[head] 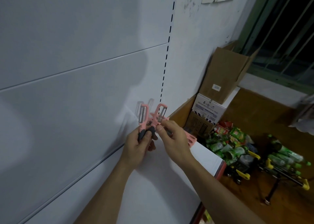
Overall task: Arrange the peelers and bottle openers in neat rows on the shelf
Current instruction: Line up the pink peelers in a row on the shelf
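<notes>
Back panel: white wall panel (76,87) fills the left of my view, with shadows of the hands and tools on it.
Left hand: I see the left hand (137,147) raised over the shelf, fingers curled round a grey handle.
Left peeler: pink-headed peeler (142,116), upright, blade toward the panel, held in the left hand, off the shelf surface.
Right peeler: second pink peeler (162,113), upright, just beside the first. Its grey handle sits against the left thumb, and I cannot tell whether that hand grips it too.
Right hand: the right hand (173,142) pinches the neck of the right peeler between thumb and forefinger, the other fingers loosely bent.
Upright: slotted strip (167,53) runs up the wall behind the peelers.
Pink pieces: more pink plastic items (192,139) lie on the shelf behind the right hand, too hidden for me to identify.
Shelf: white shelf (161,181) under both forearms.
Boxes: brown cardboard box (224,74) stacked on a white printed box (209,106), beyond the shelf end.
Floor, right: green bottles (226,149) piled on the floor, near a cart with yellow corners (280,164).
</notes>
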{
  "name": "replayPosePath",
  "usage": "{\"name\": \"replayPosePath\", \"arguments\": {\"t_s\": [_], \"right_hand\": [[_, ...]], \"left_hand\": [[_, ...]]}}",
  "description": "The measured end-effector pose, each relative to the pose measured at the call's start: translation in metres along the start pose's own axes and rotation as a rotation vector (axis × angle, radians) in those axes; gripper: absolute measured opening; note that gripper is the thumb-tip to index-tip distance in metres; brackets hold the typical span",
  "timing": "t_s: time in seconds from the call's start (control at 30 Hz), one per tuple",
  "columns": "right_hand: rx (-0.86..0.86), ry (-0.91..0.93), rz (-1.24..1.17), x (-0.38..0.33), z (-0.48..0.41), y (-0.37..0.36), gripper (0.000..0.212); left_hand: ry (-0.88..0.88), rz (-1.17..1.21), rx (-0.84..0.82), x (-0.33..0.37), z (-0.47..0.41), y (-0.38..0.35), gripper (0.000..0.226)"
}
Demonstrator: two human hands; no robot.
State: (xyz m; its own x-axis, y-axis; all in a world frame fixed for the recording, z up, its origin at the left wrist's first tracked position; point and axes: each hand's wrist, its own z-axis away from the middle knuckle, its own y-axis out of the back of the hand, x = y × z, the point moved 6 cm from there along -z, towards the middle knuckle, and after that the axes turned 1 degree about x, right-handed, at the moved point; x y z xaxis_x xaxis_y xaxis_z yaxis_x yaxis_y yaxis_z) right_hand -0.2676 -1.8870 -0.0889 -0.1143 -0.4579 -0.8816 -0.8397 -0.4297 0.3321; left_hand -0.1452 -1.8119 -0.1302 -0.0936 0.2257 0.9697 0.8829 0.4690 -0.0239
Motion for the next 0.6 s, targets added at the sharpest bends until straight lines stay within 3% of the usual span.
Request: {"name": "replayPosePath", "arguments": {"t_s": [0.1, 0.27, 0.37, 0.5, 0.6], "right_hand": [[-0.148, -0.066, -0.245, -0.003, -0.001, -0.012, 0.027], [-0.235, -0.081, -0.33, -0.012, 0.002, -0.007, 0.029], [-0.176, -0.15, -0.372, -0.01, 0.002, -0.001, 0.028], [-0.037, -0.274, -0.553, -0.005, -0.003, 0.017, 0.028], [0.01, -0.22, -0.272, 0.0, -0.005, 0.034, 0.025]], "left_hand": [[0.0, 0.011, -0.008, 0.008, 0.0, 0.001, 0.019], [0.015, 0.001, 0.002, 0.005, 0.0, 0.001, 0.023], [0.024, -0.013, 0.04, -0.001, -0.002, 0.003, 0.024], [-0.022, -0.01, 0.258, -0.003, -0.003, 0.014, 0.026], [-0.01, -0.033, 0.356, -0.007, -0.002, 0.023, 0.026]]}}
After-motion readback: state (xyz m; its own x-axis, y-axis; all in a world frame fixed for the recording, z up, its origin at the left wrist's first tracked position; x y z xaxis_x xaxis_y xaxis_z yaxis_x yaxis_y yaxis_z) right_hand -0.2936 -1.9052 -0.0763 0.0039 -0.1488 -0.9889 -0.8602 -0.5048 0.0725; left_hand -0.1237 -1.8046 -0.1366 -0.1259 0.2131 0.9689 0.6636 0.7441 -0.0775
